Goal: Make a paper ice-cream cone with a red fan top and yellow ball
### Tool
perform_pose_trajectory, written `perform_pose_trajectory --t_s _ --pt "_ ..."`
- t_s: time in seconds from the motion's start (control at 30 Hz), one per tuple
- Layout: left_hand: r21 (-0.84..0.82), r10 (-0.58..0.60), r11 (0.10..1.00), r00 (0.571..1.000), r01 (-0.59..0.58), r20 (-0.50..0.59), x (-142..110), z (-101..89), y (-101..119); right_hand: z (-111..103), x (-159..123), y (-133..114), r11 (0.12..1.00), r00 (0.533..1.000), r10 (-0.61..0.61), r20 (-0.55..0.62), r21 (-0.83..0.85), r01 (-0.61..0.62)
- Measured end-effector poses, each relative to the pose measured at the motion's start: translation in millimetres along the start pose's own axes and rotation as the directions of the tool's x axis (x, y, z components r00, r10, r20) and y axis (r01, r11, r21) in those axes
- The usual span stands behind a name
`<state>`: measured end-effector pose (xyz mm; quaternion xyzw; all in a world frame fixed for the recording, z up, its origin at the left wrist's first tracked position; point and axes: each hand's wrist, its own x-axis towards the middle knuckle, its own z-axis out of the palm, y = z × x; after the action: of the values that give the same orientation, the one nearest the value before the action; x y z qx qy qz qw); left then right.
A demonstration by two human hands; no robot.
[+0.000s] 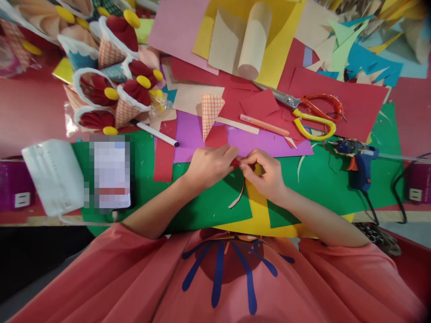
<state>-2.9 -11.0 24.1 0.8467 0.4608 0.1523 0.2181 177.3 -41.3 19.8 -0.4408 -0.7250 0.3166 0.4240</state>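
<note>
My left hand [212, 166] and my right hand [264, 172] meet low over the green sheet, fingertips pinched together. Between them is a small piece of red paper [235, 163], mostly covered by the fingers. Below the fingers a thin pale paper strip [237, 199] curves downward; whether it is joined to the red piece I cannot tell. Just beyond my left hand lies an orange-checked paper cone [211, 111] on purple paper [188, 134]. A peach-coloured pen [264, 125] rests past my right hand.
Finished paper cones [126, 110] with red filling crowd the far left. Scissors [308, 110] and a blue glue gun [362, 166] lie to the right. A phone [112, 172], white box [54, 177] and marker [156, 134] sit left. A cream paper roll [256, 40] and scraps lie behind.
</note>
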Motion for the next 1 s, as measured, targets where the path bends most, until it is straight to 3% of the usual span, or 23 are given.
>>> perform_pose_trajectory --t_s 0.07,0.13,0.23,0.33,0.4,0.53,0.67,0.73,0.87,1.0 --pt "-0.127 -0.055 0.990 0.997 0.063 0.061 3 -1.6 1 -2 2 0 1.000 0.999 -0.006 0.052 0.029 0.004" --pt "-0.343 -0.062 0.930 0.978 0.129 0.198 7 -4.1 2 -9 7 3 0.991 0.982 -0.134 0.135 0.043 0.130" --pt "-0.560 0.021 0.790 0.903 0.248 0.429 11 -9.1 5 -21 13 8 0.945 0.920 -0.327 0.215 0.042 0.326" --pt "-0.559 0.050 0.723 0.776 0.406 0.629 10 -14.5 6 -27 15 10 0.899 0.866 -0.430 0.254 0.031 0.437" --pt "-0.543 0.073 0.695 0.705 0.472 0.706 9 -17.2 6 -27 15 10 0.876 0.838 -0.473 0.271 0.039 0.481" --pt "-0.526 0.113 0.719 0.670 0.454 0.733 10 -19.2 4 -24 13 11 0.887 0.845 -0.459 0.275 0.095 0.451" --pt "-0.464 0.120 0.759 0.603 0.457 0.789 11 -19.9 4 -22 13 10 0.897 0.856 -0.442 0.268 0.152 0.416" --pt "-0.462 0.113 0.775 0.624 0.431 0.773 12 -19.9 6 -22 13 8 0.902 0.864 -0.430 0.260 0.155 0.402" --pt "-0.463 0.069 0.844 0.803 0.269 0.592 11 -15.7 9 -19 12 7 0.939 0.919 -0.337 0.205 0.145 0.312" --pt "-0.202 0.036 0.979 0.941 0.034 0.337 7 -5.8 5 -15 12 6 0.979 0.967 -0.194 0.166 0.093 0.181"
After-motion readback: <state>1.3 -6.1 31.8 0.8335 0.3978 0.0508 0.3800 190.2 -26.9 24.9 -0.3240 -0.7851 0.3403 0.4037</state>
